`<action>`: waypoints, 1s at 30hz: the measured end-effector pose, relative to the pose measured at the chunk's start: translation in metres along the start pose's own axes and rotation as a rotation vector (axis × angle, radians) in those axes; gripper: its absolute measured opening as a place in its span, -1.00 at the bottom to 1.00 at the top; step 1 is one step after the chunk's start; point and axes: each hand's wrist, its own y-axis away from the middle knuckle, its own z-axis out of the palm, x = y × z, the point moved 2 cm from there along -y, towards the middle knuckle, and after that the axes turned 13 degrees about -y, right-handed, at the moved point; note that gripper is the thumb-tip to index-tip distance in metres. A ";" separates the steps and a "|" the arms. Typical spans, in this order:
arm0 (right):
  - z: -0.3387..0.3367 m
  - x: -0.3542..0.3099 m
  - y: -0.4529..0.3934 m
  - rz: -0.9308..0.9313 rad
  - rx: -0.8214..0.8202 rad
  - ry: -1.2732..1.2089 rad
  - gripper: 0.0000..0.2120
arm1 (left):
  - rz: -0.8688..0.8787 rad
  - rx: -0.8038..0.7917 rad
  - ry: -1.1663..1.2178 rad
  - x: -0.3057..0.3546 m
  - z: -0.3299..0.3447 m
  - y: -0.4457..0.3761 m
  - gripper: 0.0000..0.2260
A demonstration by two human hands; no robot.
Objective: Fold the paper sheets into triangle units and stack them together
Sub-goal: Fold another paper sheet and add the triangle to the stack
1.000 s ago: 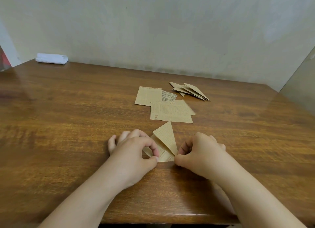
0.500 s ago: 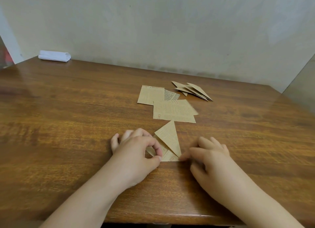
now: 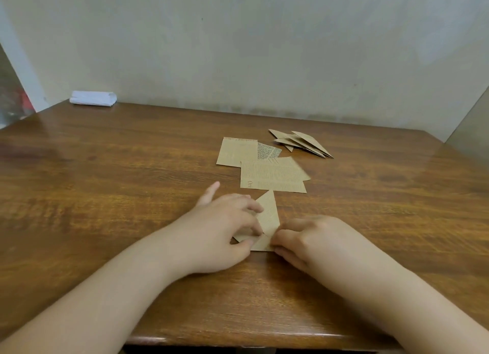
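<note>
From my hands, the wooden table (image 3: 105, 195) lies bare from 7 through 11 o'clock, broad passage there. At 12 o'clock, just beyond my half-folded piece (image 3: 268, 216), the flat paper sheets (image 3: 272, 176) overlap and block a low forward sweep. At 1 o'clock the stack of folded triangles (image 3: 301, 143) sits beside them. From 2 to 4 o'clock the surface is free. A white folded cloth (image 3: 93, 98) occupies the far 10 o'clock corner against the wall (image 3: 251, 49).
</note>
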 end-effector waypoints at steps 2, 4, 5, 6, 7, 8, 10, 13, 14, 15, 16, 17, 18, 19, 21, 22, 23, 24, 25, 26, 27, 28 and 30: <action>0.000 -0.002 -0.005 -0.004 -0.017 0.078 -0.69 | 0.020 -0.083 0.056 -0.008 -0.005 -0.005 -0.69; 0.002 -0.005 -0.009 -0.003 -0.012 0.122 -0.71 | 0.036 -0.130 0.095 -0.013 -0.006 -0.007 -0.61; 0.002 -0.005 -0.010 0.004 -0.005 0.123 -0.72 | 0.038 -0.136 0.110 -0.014 -0.006 -0.007 -0.58; 0.002 -0.005 -0.009 0.014 0.005 0.113 -0.71 | 0.035 -0.134 0.119 -0.016 -0.006 -0.007 -0.56; 0.001 -0.004 -0.007 0.023 0.026 0.088 -0.70 | 0.031 -0.125 0.124 -0.017 -0.005 -0.007 -0.56; -0.001 -0.004 -0.005 0.030 0.058 0.051 -0.69 | 0.033 -0.109 0.124 -0.017 -0.005 -0.007 -0.56; -0.003 -0.004 -0.002 0.051 0.120 -0.018 -0.66 | 0.042 -0.066 0.104 -0.018 -0.005 -0.007 -0.59; 0.002 -0.005 -0.003 0.160 0.168 -0.130 -0.71 | 0.027 0.001 0.076 -0.017 -0.004 -0.011 -0.74; 0.004 -0.004 -0.003 0.218 0.190 -0.193 -0.76 | 0.014 0.023 0.079 -0.015 -0.004 -0.012 -0.79; 0.007 -0.003 -0.002 0.282 0.218 -0.264 -0.82 | -0.003 0.041 0.088 -0.014 -0.004 -0.013 -0.83; 0.009 -0.002 -0.001 0.351 0.254 -0.343 -0.88 | -0.027 0.055 0.106 -0.012 -0.003 -0.014 -0.87; 0.011 0.000 0.001 0.427 0.289 -0.426 -0.94 | -0.067 0.061 0.140 -0.011 -0.002 -0.013 -0.90; 0.012 0.003 0.004 0.503 0.325 -0.514 -0.96 | -0.123 0.055 0.193 -0.010 -0.001 -0.013 -0.93; 0.013 0.006 0.008 0.570 0.362 -0.604 -0.91 | -0.190 0.045 0.258 -0.009 0.000 -0.012 -0.93; 0.012 0.013 0.012 0.658 0.423 -0.830 -0.88 | -0.331 0.049 0.392 -0.008 0.001 -0.011 -0.91; 0.011 0.014 0.012 0.673 0.443 -0.968 -0.89 | -0.407 0.067 0.464 -0.008 0.001 -0.010 -0.89; 0.009 0.015 0.011 0.675 0.453 -1.092 -0.91 | -0.470 0.078 0.551 -0.008 -0.001 -0.010 -0.88; 0.008 0.015 0.009 0.676 0.478 -1.174 -0.92 | -0.500 0.073 0.670 -0.008 -0.003 -0.010 -0.85; 0.006 0.017 0.007 0.668 0.530 -1.216 -0.91 | -0.494 0.059 0.824 -0.006 -0.004 -0.011 -0.81; 0.003 0.019 0.004 0.655 0.594 -1.245 -0.89 | -0.470 0.052 0.991 -0.003 -0.006 -0.012 -0.77; 0.000 0.021 0.001 0.630 0.650 -1.264 -0.87 | -0.444 0.071 1.137 0.000 -0.008 -0.014 -0.75; -0.004 0.022 -0.003 0.603 0.685 -1.281 -0.85 | -0.434 0.118 1.232 0.001 -0.009 -0.017 -0.76; -0.011 0.026 -0.010 0.561 0.704 -1.319 -0.88 | -0.453 0.245 1.335 0.001 -0.013 -0.025 -0.82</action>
